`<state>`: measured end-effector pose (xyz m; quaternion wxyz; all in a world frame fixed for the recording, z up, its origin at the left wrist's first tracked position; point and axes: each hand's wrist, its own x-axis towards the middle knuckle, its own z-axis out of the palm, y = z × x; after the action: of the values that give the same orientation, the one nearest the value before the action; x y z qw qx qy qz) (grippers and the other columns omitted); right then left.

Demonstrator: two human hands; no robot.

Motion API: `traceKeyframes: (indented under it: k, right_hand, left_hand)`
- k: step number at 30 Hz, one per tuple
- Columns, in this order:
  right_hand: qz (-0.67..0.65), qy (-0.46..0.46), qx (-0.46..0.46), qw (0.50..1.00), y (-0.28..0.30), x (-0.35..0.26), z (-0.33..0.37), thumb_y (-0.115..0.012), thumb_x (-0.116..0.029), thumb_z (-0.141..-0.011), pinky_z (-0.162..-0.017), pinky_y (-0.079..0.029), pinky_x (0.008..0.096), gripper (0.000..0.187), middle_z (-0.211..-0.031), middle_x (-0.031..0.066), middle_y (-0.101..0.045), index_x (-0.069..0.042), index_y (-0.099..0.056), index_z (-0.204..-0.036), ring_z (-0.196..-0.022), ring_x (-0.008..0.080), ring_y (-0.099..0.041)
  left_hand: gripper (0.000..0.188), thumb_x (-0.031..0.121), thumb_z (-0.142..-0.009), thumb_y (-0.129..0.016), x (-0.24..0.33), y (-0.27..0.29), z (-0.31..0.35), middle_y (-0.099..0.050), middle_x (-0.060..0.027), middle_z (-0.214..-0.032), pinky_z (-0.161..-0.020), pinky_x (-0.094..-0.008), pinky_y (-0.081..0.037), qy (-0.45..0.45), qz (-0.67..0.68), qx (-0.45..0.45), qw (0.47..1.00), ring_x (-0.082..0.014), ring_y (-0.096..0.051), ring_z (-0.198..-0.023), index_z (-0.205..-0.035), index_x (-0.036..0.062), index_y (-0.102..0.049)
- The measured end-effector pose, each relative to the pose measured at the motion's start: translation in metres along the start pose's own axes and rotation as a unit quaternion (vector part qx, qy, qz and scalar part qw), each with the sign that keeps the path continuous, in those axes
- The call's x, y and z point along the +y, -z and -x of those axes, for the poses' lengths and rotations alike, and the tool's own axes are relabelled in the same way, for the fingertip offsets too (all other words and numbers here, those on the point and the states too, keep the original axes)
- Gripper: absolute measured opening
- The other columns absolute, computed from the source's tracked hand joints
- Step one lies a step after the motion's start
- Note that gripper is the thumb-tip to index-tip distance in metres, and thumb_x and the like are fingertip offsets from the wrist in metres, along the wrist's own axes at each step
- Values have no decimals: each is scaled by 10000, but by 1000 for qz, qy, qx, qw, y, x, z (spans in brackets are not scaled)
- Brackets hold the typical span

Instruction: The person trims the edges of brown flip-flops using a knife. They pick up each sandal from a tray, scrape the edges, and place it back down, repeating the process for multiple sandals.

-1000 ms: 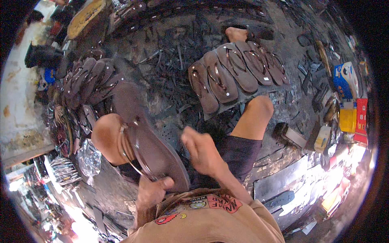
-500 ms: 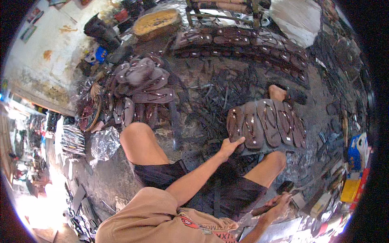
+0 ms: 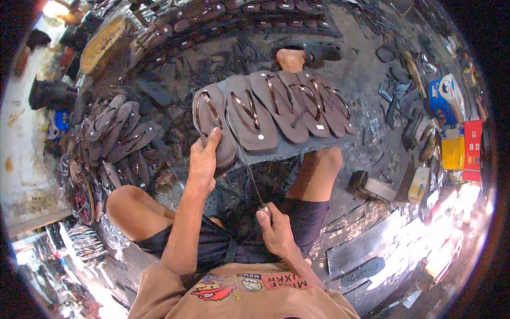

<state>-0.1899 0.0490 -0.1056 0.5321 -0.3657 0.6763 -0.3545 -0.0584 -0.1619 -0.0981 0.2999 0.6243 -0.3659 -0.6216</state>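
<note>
Brown flip-flops with dark shiny straps lie side by side on a dark sheet (image 3: 287, 151) over my right knee. My left hand (image 3: 203, 162) is closed on the near left edge of the leftmost flip-flop (image 3: 210, 114), thumb on top, the other fingers mostly hidden. In front of my belly, my right hand (image 3: 276, 231) is closed round the handle of a long thin-bladed tool (image 3: 253, 183). Its narrow blade points up and away, and the tip reaches the gap between the leftmost flip-flop and the flip-flop (image 3: 251, 114) beside it. The exact kind of tool cannot be made out.
A heap of flip-flops (image 3: 114, 127) lies to the left, and rows of them (image 3: 260, 26) stand at the far side. Dark scraps litter the floor. At right are a blue and yellow container (image 3: 451, 117), a red box (image 3: 473, 151) and a grey block (image 3: 376, 187).
My right hand has come from the lower right to the middle, bringing the thin tool to the flip-flops. My left hand stays at the leftmost flip-flop. The whole view has shifted.
</note>
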Motion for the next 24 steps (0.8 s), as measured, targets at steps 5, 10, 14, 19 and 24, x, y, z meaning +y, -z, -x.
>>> traceKeyframes:
  k: [5,10,14,19,24]
  right_hand:
    - [31,-19,31,999,-16,-5,-45,-567,-353,-1029,-688,-508,453,455,-824,280,-664,79,-622,-1160,-777,431,-691]
    - [61,15,-9,998,-15,6,-97,-602,-351,-1008,-795,-518,508,407,-902,274,-695,48,-675,-1038,-906,484,-664]
    - [127,132,25,983,-26,38,-130,-607,-261,-993,-908,-502,506,331,-1123,269,-675,13,-653,-1172,-1043,443,-634]
    - [293,388,185,854,-47,44,-180,-603,-134,-950,-1021,-462,457,311,-1326,205,-610,-39,-655,-1242,-1226,368,-593]
    - [323,415,274,805,-51,50,-196,-600,-148,-936,-953,-482,455,299,-1240,188,-632,-50,-661,-1212,-1140,343,-617]
  left_hand:
    - [563,436,-945,-696,-11,0,-5,-686,-109,-1157,-917,-387,-533,-12,34,-24,999,-221,-671,-1008,-1278,-6,-595]
    - [523,421,-940,-705,-24,3,-4,-686,-94,-1126,-835,-390,-569,-1,55,-29,998,-207,-678,-977,-1264,29,-581]
    - [517,450,-920,-717,-26,2,0,-687,-59,-1074,-729,-381,-583,53,108,-32,992,-202,-680,-920,-1241,67,-586]
    - [420,484,-892,-736,-20,7,7,-678,-7,-1016,-641,-320,-536,123,139,-47,981,-163,-645,-864,-1145,163,-637]
    - [380,508,-874,-744,-10,-1,14,-669,27,-993,-617,-296,-483,146,148,-8,978,-130,-599,-833,-1092,207,-662]
